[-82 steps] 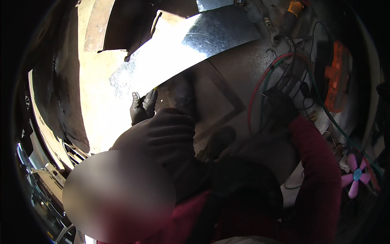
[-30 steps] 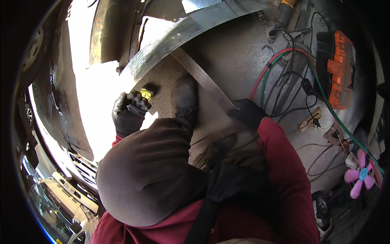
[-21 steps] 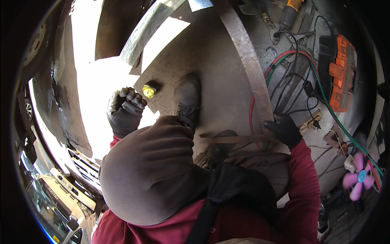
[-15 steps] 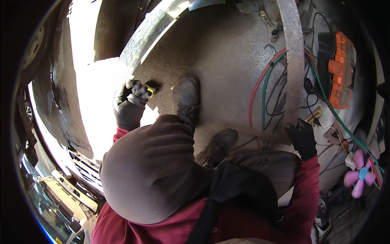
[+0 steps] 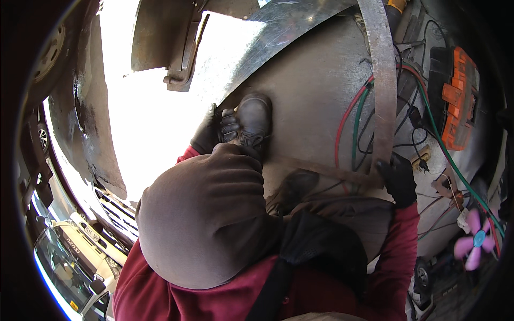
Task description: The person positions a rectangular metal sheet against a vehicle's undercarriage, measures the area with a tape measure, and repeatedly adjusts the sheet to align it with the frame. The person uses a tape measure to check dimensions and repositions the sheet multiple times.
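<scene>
My right hand (image 5: pixel 397 180), in a black glove, is closed round the corner of a large metal square (image 5: pixel 386 91). Its long leg points away from me and the shorter one runs left across my knees. At my left boot (image 5: pixel 254 115), my gloved left hand (image 5: pixel 215 130) has its fingers curled at the near edge of a wide, shiny metal sheet (image 5: pixel 267 45). The thumb lies against the sheet, which slopes up to the far right; glare washes out much of its left part.
Red and green hoses (image 5: pixel 350 109) and black cables lie on the floor at right. Beyond them sits an orange and black case (image 5: pixel 459 101). A pink fan (image 5: pixel 474 239) stands at lower right. A bent metal piece (image 5: pixel 184 75) is at far left, a parked vehicle (image 5: pixel 67 257) at lower left.
My left hand has moved right, to beside the boot. The sheet has swung right and covers more floor. A small black and yellow thing by that hand has gone from view. The square stays in my right hand.
</scene>
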### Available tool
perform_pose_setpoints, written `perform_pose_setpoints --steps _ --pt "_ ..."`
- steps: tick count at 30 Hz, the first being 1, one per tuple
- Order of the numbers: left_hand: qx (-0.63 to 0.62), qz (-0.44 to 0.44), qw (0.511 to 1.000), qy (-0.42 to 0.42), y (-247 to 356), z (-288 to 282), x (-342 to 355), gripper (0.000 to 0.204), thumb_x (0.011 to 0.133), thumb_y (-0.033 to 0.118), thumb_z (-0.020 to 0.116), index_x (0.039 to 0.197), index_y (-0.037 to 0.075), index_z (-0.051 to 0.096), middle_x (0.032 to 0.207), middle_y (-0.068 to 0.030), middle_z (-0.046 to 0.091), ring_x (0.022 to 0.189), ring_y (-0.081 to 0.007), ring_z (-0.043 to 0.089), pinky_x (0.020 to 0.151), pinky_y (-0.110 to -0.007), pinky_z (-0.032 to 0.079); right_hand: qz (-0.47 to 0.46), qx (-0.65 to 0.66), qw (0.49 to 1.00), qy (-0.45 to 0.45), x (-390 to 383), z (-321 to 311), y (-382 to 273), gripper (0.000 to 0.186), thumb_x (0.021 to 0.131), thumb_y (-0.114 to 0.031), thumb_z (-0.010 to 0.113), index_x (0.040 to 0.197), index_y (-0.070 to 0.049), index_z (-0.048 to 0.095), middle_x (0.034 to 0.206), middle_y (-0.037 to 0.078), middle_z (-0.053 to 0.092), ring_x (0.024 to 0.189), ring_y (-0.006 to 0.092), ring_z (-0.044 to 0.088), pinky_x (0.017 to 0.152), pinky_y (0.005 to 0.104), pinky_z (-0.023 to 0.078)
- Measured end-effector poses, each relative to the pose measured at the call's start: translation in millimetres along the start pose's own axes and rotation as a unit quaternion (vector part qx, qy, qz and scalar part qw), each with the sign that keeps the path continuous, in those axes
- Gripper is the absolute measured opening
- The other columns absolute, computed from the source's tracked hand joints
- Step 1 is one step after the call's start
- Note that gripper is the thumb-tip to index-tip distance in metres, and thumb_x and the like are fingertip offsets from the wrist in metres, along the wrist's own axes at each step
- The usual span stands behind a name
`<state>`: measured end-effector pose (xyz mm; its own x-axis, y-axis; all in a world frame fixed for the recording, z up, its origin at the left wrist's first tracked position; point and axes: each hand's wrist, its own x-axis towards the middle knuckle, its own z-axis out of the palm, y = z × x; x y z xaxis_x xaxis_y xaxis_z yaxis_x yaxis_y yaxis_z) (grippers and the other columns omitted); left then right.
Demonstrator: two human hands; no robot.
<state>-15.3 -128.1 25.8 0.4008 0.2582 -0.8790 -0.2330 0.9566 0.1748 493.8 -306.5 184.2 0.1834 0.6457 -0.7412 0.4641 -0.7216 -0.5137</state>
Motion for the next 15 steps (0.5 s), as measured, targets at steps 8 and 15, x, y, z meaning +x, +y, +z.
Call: perform_pose_setpoints --steps 8,15 --pt "0.357 0.062 0.901 0.24 -21.6 -45.6 -22.8 0.065 0.1 0.051 0.076 0.143 0.004 0.061 0.119 -0.0133 0.068 0.099 -0.0211 0.07 0.084 -0.038 0.058 -0.011 -0.041 0.999 -0.012 17.8 -6.4 7.0 0.033 0.099 -0.027 0.073 0.113 0.002 0.077 0.09 0.009 0.076 0.08 0.0143 0.066 0.074 0.0357 0.053" --pt "0.562 0.247 0.755 0.231 14.7 0.1 -85.2 0.044 0.097 0.036 0.075 0.124 0.003 0.064 0.106 -0.0107 0.069 0.09 -0.0201 0.07 0.077 -0.036 0.058 -0.065 0.016 0.998 -0.015 25.6 -5.8 15.8 0.032 0.099 -0.027 0.073 0.112 0.002 0.078 0.093 0.012 0.078 0.084 0.0183 0.07 0.079 0.0364 0.054"
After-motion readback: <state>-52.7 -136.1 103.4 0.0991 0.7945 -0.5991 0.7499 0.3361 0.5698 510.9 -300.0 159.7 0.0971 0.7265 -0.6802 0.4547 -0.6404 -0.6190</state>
